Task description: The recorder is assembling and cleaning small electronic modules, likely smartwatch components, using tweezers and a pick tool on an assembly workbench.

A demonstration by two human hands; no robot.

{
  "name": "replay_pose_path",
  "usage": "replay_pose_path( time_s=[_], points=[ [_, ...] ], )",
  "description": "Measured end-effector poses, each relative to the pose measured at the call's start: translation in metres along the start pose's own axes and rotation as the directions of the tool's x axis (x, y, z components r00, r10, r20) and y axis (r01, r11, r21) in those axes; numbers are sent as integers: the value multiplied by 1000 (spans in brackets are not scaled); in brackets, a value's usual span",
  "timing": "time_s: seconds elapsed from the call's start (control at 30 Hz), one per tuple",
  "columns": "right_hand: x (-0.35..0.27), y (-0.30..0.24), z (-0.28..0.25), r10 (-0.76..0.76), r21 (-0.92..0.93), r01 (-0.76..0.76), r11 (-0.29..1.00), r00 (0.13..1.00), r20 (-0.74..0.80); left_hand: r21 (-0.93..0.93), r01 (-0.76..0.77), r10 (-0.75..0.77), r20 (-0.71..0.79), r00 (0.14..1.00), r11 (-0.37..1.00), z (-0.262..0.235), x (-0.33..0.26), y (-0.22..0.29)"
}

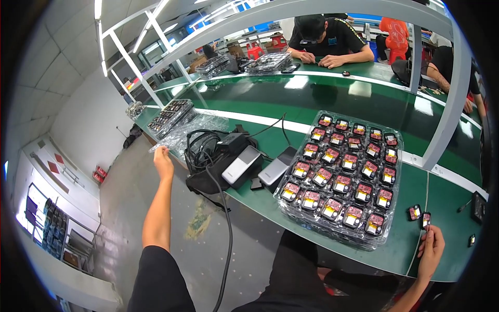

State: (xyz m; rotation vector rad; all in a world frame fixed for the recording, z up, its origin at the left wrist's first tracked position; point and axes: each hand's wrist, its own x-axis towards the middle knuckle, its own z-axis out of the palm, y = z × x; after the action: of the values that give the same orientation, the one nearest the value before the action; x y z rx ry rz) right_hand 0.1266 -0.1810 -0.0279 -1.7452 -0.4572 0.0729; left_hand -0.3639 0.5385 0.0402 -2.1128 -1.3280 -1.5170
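My left hand (163, 158) reaches out to the left end of the green bench and pinches the corner of a crinkled clear plastic sheet (193, 130). My right hand (431, 246) rests at the bench's near edge on the right and holds a small black part (425, 220) with a red and yellow face. A second such part (414, 212) lies just left of it. Between my hands sits a clear plastic tray (385, 234) filled with several rows of the same small parts.
Two grey power banks (241, 165) and a black cable bundle (200, 145) lie on a black bag left of the tray. More stacked trays (170, 117) sit farther left. A white frame post (448, 122) rises on the right. A person in black (327, 39) works across the belt.
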Motion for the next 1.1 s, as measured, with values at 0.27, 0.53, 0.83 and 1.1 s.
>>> replay_pose_path(
  time_s=[0.27,0.53,0.83,1.1],
  points=[
    [-1,2,0,0,-20,0,1000,1000,0,-278,106,-175,-234,957,955,-1,59,17],
    [-2,1,1,-9,-26,8,1000,1000,-19,-653,116,-344,-232,910,748,-37,92,109],
    [-5,-9,5,-10,-23,9,1000,1000,-23,-969,150,-302,86,949,195,-47,98,189],
    [-6,-12,3,29,-9,-29,1000,999,-26,-969,246,-146,243,959,3,-48,76,246]
  ],
)
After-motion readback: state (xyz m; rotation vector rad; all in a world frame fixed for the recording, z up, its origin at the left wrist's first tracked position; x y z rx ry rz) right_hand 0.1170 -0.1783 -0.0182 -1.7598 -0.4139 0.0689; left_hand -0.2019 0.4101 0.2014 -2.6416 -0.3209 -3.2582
